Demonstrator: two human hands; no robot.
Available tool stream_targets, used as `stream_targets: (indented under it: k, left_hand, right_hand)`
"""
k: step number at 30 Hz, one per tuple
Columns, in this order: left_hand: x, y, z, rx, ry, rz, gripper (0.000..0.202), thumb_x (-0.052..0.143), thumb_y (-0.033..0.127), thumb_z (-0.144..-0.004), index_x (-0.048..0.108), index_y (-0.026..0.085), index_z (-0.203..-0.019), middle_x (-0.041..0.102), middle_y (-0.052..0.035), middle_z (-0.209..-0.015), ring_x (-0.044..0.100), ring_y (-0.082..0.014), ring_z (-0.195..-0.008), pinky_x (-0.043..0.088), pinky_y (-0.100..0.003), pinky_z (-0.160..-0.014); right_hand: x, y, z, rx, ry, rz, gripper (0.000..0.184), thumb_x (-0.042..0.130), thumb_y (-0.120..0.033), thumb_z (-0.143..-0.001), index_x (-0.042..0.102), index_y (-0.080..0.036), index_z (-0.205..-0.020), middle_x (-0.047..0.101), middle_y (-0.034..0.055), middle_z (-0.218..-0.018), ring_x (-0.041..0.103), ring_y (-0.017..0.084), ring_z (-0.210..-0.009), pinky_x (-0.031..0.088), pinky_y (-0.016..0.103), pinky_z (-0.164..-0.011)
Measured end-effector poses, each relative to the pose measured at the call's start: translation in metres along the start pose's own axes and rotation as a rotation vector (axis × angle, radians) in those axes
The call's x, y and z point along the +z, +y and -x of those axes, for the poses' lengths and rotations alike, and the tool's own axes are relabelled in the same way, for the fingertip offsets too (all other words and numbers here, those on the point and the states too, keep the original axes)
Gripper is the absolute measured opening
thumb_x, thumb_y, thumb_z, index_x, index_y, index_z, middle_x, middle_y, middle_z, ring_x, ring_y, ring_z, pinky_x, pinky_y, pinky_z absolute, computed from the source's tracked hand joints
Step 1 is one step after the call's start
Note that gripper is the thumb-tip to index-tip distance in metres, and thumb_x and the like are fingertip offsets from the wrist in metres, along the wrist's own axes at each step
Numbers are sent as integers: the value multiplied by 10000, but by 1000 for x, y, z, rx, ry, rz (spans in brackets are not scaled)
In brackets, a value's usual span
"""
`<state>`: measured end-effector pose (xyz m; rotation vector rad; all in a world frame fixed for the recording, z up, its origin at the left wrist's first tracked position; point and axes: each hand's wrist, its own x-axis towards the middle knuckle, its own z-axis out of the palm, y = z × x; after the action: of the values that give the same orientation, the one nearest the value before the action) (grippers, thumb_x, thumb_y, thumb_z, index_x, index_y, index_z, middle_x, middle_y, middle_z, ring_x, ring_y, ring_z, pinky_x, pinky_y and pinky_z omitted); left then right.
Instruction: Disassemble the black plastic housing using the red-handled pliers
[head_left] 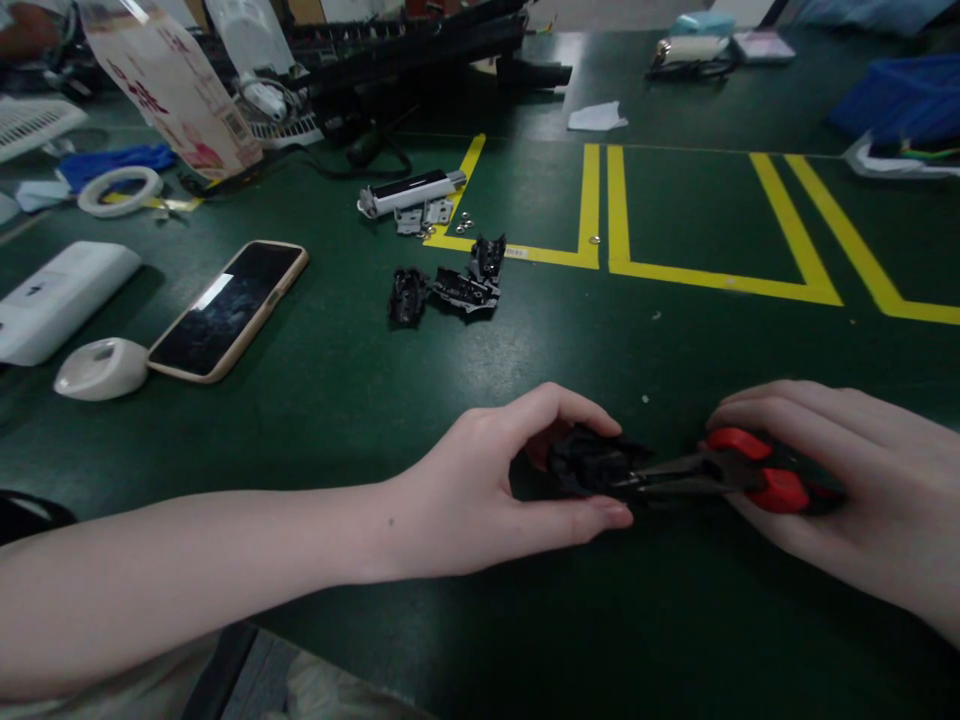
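My left hand (495, 480) pinches a small black plastic part (592, 462) between thumb and fingers, low on the green table (675, 330). My right hand (840, 480) grips red-handled pliers (739, 475); their dark jaws reach left and touch the black part. Two similar black parts (450, 288) lie farther back near the middle of the table.
A phone (229, 308) lies face up at the left beside white plastic pieces (101, 368). A silver hinge piece with screws (412, 195), a tape roll (120, 190) and a black device (412, 50) sit farther back. Yellow tape lines (600, 210) mark the table. A blue bin (900, 95) is at the far right.
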<state>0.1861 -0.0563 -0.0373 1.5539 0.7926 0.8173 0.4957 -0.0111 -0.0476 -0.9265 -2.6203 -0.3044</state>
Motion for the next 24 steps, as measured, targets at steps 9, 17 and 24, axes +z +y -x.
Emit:
stream_targets:
  k: [9, 17, 24]
  left_hand:
    - [1, 3, -2, -28, 12, -18, 384, 795, 283, -926, 623, 177, -1253, 733, -56, -1141, 704, -178, -981, 575, -291, -858]
    - [1, 1, -3, -54, 32, 63, 362, 782, 271, -944, 607, 185, -1249, 719, -36, -1138, 698, -154, -983, 574, -270, -875]
    - [1, 1, -5, -134, 54, 125, 375, 790, 328, -935, 614, 179, -1230, 714, -64, -1168, 707, -188, -1005, 582, -322, -904]
  right_hand:
    - [-6, -5, -6, -45, 6, 44, 139, 501, -310, -915, 578, -225, -993, 692, 68, -880, 659, 215, -667, 498, 338, -559]
    - [-1, -5, -7, -34, -9, 14, 145, 518, -313, -879, 555, -247, -1003, 681, 50, -873, 661, 214, -656, 513, 329, -537]
    - [-2, -4, -1, -16, -1, 89, 185, 534, -307, -854, 578, -239, -1019, 682, 84, -935, 646, 256, -725, 482, 374, -570]
